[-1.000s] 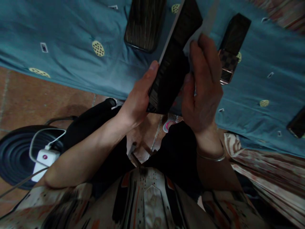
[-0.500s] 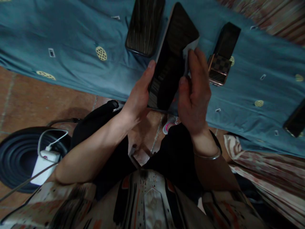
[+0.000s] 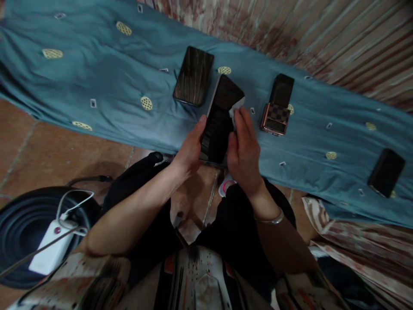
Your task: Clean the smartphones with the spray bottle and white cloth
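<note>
Tablet [image 3: 219, 122], its long axis slanting near-left to far-right over blue cloth [image 3: 106, 73], lies between the left hand [image 3: 189, 151], gripping its left edge, and the right hand [image 3: 244, 150], holding a white sheet [image 3: 238, 104] to its right side.

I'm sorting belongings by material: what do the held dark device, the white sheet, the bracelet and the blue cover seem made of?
Dark device: probably glass or glossy plastic; its smooth face shows reflections.
White sheet: matte, thin tissue or cloth; too blurred to settle.
Bracelet: likely polished metal, given its silvery glint.
Blue cover: seemingly matte fabric, with soft wrinkles and printed pineapples.
</note>
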Action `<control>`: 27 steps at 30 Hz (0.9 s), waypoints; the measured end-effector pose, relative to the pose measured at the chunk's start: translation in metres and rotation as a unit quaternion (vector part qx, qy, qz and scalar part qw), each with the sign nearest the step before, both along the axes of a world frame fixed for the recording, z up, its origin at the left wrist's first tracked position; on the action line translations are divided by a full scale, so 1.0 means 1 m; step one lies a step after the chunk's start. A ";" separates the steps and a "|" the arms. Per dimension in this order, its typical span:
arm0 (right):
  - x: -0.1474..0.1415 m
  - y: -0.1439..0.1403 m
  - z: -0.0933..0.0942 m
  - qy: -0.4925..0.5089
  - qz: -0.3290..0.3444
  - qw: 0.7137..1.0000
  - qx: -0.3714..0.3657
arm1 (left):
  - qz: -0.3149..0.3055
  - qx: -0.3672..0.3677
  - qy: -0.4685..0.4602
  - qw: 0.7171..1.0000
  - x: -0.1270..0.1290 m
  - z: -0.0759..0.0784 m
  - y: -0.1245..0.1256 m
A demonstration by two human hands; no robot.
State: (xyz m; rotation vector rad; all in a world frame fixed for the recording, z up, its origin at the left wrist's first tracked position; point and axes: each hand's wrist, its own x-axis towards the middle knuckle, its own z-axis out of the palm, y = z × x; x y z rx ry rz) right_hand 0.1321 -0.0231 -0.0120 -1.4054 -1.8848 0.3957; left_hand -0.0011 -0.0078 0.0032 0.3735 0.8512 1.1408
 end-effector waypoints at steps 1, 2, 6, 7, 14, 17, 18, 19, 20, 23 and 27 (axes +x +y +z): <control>-0.001 -0.001 -0.001 -0.001 0.005 1.000 -0.004 | 0.005 -0.006 0.002 1.000 0.000 -0.001 0.001; -0.001 -0.002 -0.002 -0.004 0.005 1.000 -0.003 | 0.008 -0.011 0.003 1.000 0.000 -0.001 0.001; 0.006 0.002 -0.004 -0.018 -0.009 1.000 0.008 | 0.011 -0.013 0.009 1.000 0.004 -0.001 -0.002; 0.008 0.003 -0.004 -0.018 -0.012 1.000 0.011 | 0.011 -0.016 0.015 1.000 0.005 -0.001 -0.003; 0.008 0.006 -0.008 -0.012 -0.011 1.000 0.023 | -0.015 -0.010 -0.020 1.000 0.005 0.000 0.000; 0.004 0.005 -0.009 -0.010 -0.002 1.000 0.027 | -0.006 -0.003 -0.023 1.000 0.002 0.000 0.002; 0.004 0.004 -0.010 -0.010 0.001 1.000 0.025 | -0.003 -0.003 -0.022 1.000 0.001 0.000 0.003; 0.004 0.004 -0.010 -0.012 0.004 1.000 0.022 | -0.002 -0.003 -0.023 1.000 0.000 0.001 0.003; 0.004 0.005 -0.010 -0.013 0.005 1.000 0.019 | -0.003 -0.004 -0.024 1.000 0.000 0.001 0.003; 0.008 0.008 -0.009 -0.010 0.003 1.000 0.015 | -0.011 -0.006 -0.025 1.000 0.003 0.001 0.002; 0.012 0.011 -0.009 -0.008 -0.002 1.000 0.017 | -0.009 -0.004 -0.020 1.000 0.006 0.000 0.002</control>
